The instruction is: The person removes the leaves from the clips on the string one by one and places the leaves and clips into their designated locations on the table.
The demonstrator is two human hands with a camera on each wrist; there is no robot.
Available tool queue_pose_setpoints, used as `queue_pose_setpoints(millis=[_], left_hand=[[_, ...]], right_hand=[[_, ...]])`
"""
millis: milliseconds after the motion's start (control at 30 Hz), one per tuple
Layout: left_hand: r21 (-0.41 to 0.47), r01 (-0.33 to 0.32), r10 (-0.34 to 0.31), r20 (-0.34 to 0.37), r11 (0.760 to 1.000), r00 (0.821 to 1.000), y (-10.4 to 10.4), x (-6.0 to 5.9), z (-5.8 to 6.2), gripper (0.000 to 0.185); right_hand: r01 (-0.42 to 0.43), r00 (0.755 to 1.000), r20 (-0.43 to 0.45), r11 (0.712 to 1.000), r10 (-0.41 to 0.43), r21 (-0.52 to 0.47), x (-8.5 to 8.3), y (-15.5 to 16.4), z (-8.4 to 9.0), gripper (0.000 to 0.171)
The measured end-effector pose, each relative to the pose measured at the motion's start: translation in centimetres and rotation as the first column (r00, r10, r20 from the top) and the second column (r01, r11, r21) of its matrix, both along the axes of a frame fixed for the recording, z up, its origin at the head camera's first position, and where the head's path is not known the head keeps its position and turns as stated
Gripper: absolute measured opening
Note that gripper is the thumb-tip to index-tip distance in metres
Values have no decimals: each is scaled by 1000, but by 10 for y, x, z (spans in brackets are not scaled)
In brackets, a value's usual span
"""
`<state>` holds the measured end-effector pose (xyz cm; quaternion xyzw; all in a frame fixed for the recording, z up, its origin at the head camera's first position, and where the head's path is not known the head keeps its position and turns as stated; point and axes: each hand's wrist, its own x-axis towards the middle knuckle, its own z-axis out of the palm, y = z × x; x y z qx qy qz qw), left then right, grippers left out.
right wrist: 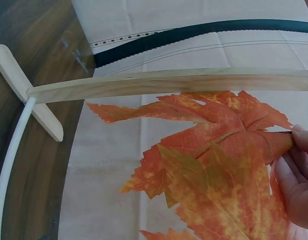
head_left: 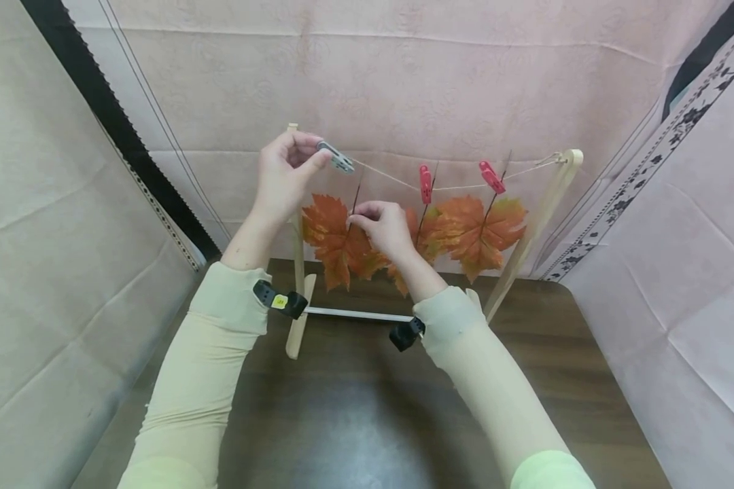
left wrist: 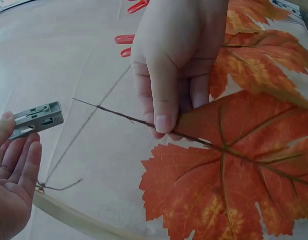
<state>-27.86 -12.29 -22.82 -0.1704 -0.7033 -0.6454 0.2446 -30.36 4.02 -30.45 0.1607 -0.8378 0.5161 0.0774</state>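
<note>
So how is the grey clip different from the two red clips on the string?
The grey clip is grey and pinched in the left hand; each red clip is red and no hand touches it. The grey clip grips no leaf: its leaf is held by the stem in the right hand. Under each red clip hangs a leaf. All three are at the string.

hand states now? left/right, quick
Left hand: pinching a grey clothespin up at the string.
Right hand: pinching the stem of an orange leaf.
</note>
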Motion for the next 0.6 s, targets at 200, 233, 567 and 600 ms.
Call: queue_pose_setpoints(millis=[200,233,567,600], left_hand=[[-1,-12,12,51,1000,999,-6,0,-9,13],[-8,-18,18,60,1000,998,-7,0,-10,14],[-53,-50,55,99,997,994,-20,2,-25,14],[-54,-48,53,99,997,994,-22,3,-27,13]], right_hand=[[-16,1000,11,1000,16,10,6,0,-12,16],[-23,1000,15,1000,23,10,7,0,-14,16],[-61,998,-24,997,63,47,22,3,-31,14],[-69,997,-24,996,70,51,24,3,-32,14]])
